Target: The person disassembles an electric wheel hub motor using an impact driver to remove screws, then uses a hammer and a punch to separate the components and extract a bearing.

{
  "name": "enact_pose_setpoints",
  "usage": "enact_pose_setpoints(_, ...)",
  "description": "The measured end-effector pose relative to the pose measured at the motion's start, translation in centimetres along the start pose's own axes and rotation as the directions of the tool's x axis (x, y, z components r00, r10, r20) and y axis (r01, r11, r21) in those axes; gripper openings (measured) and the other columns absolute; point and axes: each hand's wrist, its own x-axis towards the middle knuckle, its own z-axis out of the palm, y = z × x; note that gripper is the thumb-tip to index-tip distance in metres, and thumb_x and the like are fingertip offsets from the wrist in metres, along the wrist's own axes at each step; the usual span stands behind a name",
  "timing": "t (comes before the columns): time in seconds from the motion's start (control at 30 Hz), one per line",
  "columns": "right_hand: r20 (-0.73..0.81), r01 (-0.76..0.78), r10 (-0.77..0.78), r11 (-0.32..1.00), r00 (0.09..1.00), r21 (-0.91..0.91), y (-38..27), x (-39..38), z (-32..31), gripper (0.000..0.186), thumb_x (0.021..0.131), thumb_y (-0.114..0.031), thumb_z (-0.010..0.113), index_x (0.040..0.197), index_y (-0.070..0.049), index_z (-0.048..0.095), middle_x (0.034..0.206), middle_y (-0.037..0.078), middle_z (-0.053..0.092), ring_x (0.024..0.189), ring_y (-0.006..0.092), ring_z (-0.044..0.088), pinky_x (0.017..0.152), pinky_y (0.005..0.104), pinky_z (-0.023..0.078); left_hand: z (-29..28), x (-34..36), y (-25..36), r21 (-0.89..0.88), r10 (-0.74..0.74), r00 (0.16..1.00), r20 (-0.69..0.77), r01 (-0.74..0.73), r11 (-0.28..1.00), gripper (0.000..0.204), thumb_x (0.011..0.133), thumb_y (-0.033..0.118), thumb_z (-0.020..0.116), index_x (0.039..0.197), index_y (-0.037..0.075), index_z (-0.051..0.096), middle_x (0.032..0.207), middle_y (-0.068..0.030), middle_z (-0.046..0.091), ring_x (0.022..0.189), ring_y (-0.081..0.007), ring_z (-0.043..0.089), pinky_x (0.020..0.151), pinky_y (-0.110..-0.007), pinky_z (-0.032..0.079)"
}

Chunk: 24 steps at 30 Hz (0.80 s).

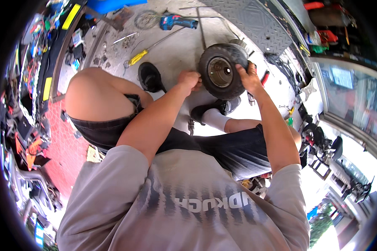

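Note:
A small wheel with a knobbly black tyre (pixel 205 60) and a dull metal rim (pixel 220 72) stands on the floor between my feet, its open hub facing me. My right hand (pixel 249 78) grips the tyre's right side, thumb on the near face and fingers behind. At the tyre's left edge is my left hand (pixel 190 81), its fingers curled closed; what they pinch, if anything, is hidden. Just beside my right hand lies a tool with a red handle (pixel 265 78), partly covered by that hand.
Beyond the wheel lie a blue power tool (pixel 178 21) and a long screwdriver with a yellow handle (pixel 138 57). A metal tread plate (pixel 259 25) and dark cables (pixel 280 71) are at the far right, near a glass-fronted cabinet (pixel 349 96). Red matting (pixel 60 146) and clutter fill the left.

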Motion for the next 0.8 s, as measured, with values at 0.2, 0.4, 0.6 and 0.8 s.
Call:
enact_pose_setpoints(0.2,0.070,-0.031,0.024,0.995,0.997,0.094,1.5,0.2,-0.3,0.099,0.096,-0.068,0.055,0.157,0.005,0.028,0.149,0.035,0.050,0.144,0.0436,0.046,0.117,0.0403,0.037,2.7,0.8,0.9,0.263,0.158,0.986,-0.046,-0.140,0.955,0.015,0.093,0.014,0.062,0.092,0.006,0.075,0.083,-0.0094,0.073,0.064,-0.0232,0.071,0.056,-0.039,0.059)
enact_pose_setpoints(0.4,-0.078,0.072,-0.076,0.996,0.994,-0.044,-2.6,-3.1,1.2,0.090,0.100,-0.060,0.059,0.155,0.006,0.030,0.144,0.038,0.048,0.140,0.0488,0.047,0.114,0.0477,0.039,7.0,2.8,1.3,-0.482,-0.301,0.933,0.197,0.360,0.799,0.027,0.094,0.029,0.075,0.116,0.014,0.068,0.099,-0.0089,0.070,0.068,-0.0288,0.068,0.062,-0.045,0.057)
enact_pose_setpoints(0.6,-0.088,0.085,-0.088,0.996,0.992,-0.033,-2.8,-4.8,2.2,0.087,0.102,-0.059,0.056,0.154,0.005,0.027,0.144,0.038,0.047,0.136,0.0525,0.048,0.111,0.0520,0.041,8.7,3.2,1.3,-0.462,-0.366,0.929,0.056,0.349,0.815,0.041,0.086,0.030,0.083,0.120,0.012,0.068,0.111,-0.0092,0.071,0.079,-0.0294,0.069,0.068,-0.046,0.052)
enact_pose_setpoints(0.8,-0.070,0.097,-0.102,0.993,0.992,-0.064,-3.8,-4.9,2.2,0.086,0.102,-0.059,0.055,0.156,0.002,0.025,0.145,0.037,0.045,0.132,0.0549,0.050,0.108,0.0553,0.043,9.9,3.9,1.1,-0.498,-0.371,0.914,-0.167,0.246,0.831,0.045,0.083,0.039,0.085,0.111,0.008,0.070,0.106,-0.0076,0.072,0.074,-0.0260,0.065,0.066,-0.046,0.049)
